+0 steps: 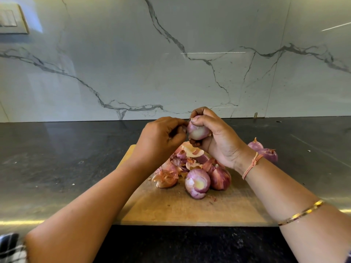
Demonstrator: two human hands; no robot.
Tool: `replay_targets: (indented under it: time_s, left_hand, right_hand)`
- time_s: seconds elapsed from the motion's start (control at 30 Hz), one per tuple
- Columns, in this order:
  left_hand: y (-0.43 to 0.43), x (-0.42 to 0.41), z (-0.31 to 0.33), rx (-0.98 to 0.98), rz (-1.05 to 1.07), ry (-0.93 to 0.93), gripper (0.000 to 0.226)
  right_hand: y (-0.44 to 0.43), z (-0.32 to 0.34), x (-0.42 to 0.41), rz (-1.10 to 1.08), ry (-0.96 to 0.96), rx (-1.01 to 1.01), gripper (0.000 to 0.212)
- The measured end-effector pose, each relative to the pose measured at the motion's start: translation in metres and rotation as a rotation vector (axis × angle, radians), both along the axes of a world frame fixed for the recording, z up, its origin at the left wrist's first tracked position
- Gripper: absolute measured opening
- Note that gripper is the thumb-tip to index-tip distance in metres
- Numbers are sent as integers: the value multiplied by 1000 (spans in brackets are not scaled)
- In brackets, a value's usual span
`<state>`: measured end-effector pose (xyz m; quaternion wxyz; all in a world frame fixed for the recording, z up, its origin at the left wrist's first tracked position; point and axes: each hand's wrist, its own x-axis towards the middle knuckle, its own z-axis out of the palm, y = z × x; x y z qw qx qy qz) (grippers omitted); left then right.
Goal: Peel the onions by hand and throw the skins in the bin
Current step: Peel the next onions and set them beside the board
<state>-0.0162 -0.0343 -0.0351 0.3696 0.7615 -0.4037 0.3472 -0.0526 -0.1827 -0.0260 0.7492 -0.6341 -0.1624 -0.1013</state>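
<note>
My right hand (pixel 214 135) grips a small purple onion (pixel 197 130) above the wooden cutting board (pixel 171 209), its pale inner flesh showing. My left hand (pixel 161 137) is curled beside it, its fingertips pinching at the onion's left side, where a bit of skin seems to be. Below the hands lies a heap of loose papery skins (pixel 182 160). Two onions sit at the front of the heap: one partly peeled (pixel 197 183) and one darker (pixel 220 178). Two more onions (pixel 266 150) lie on the counter behind my right wrist. No bin is in view.
The board lies on a dark stone counter (pixel 57 158) against a white marble wall (pixel 171 63). A switch plate (pixel 11 19) is on the wall at the upper left. A checked cloth (pixel 9 247) shows at the bottom left corner.
</note>
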Motion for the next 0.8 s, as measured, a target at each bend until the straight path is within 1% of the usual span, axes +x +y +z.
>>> replay_targets:
  time_s: [0.07, 0.17, 0.27, 0.33, 0.4, 0.47, 0.5, 0.57, 0.63, 0.7, 0.8]
  left_hand:
    - [2, 0, 1, -13, 13, 77, 22]
    - [5, 7, 0, -11, 100, 223, 20]
    - [9, 11, -2, 31, 131, 312, 25]
    - [10, 10, -2, 69, 121, 341, 22]
    - [10, 7, -1, 108, 120, 326, 17]
    - [10, 4, 0, 115, 103, 294, 16]
    - [9, 3, 2, 114, 93, 263, 22]
    - [8, 0, 3, 99, 69, 191, 41]
    - [7, -3, 5, 65, 39, 143, 53]
    - [6, -4, 5, 41, 23, 122, 54]
    - [4, -5, 3, 15, 35, 121, 50]
  right_hand:
    - [0, 1, -1, -12, 2, 6, 10]
    - [-4, 2, -1, -44, 10, 19, 10]
    - [-6, 3, -1, -71, 9, 20, 14]
    - [-6, 3, 0, -78, 16, 4, 18]
    - [-5, 1, 0, -68, 40, -12, 19]
    - [-4, 0, 1, -62, 60, -27, 14]
    - [-3, 0, 1, -65, 69, -31, 16]
    - [-2, -1, 2, -69, 76, -32, 18]
    - [0, -3, 2, -75, 62, -48, 15]
    - [1, -5, 5, -111, 23, -108, 14]
    - [5, -5, 5, -159, -58, -222, 14]
